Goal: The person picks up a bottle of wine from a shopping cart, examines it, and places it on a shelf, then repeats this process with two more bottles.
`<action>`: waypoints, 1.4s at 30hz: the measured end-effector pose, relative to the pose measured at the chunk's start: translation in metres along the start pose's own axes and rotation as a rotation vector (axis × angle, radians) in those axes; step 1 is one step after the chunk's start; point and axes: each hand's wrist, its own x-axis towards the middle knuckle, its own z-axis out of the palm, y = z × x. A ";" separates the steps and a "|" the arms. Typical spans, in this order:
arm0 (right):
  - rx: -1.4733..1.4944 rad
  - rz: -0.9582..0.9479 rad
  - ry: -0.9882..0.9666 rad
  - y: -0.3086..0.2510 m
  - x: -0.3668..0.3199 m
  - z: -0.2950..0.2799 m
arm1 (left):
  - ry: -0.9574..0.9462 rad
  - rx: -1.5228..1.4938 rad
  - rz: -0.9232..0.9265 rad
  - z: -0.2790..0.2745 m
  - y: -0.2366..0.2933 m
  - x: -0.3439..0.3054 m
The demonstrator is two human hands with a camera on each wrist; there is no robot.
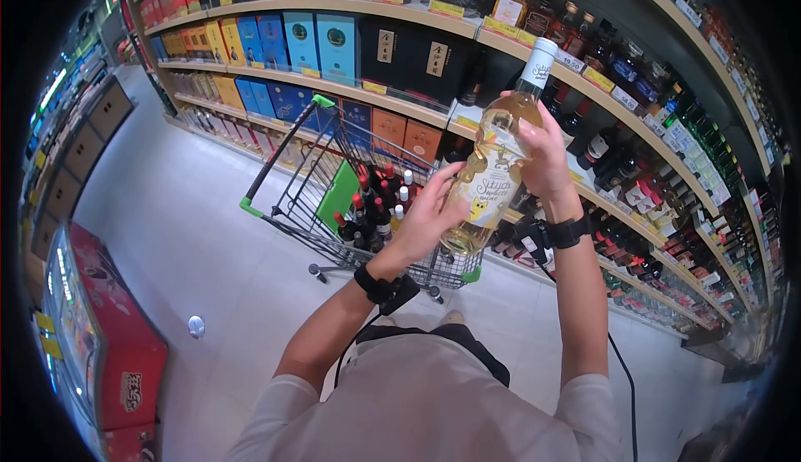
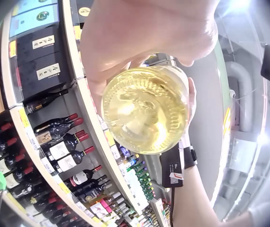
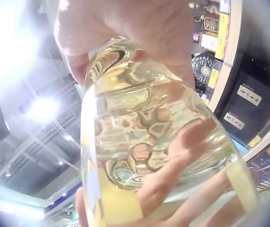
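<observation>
A bottle of white wine (image 1: 498,180) with a pale label and a white-capped neck is held up in front of the body, leaning to the right. My right hand (image 1: 548,155) grips it around the shoulder, thumb across the front. Lower down, my left hand (image 1: 424,222) holds the body near the base, its thumb beside the label. The left wrist view looks straight at the round glass base (image 2: 145,113). Through the clear glass (image 3: 139,118) in the right wrist view, the left fingers (image 3: 173,172) show spread along the bottle.
A shopping cart (image 1: 342,180) with several wine bottles (image 1: 380,212) stands just ahead, below the hands. Shelves (image 1: 392,95) of boxed liquor and bottles run across the front and along the right. A red display freezer (image 1: 125,337) is at the lower left, beside white floor (image 1: 209,237).
</observation>
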 end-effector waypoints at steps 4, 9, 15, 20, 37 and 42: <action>-0.073 -0.012 0.113 -0.006 0.002 -0.009 | 0.101 0.312 0.111 0.028 0.013 0.001; 0.006 0.060 0.062 -0.019 -0.002 -0.007 | 0.124 0.435 0.125 0.046 0.022 0.000; 0.012 0.180 0.015 -0.009 -0.007 0.001 | 0.168 0.294 0.125 0.038 0.012 -0.016; 0.088 0.243 0.024 0.009 -0.008 -0.006 | 0.128 -0.012 0.038 0.023 -0.003 -0.024; -0.020 0.047 0.252 -0.046 -0.061 -0.018 | -0.436 -0.623 -0.423 0.029 -0.022 0.009; -0.268 0.014 0.379 -0.059 -0.101 -0.048 | -0.314 -0.174 -0.314 0.091 -0.041 0.023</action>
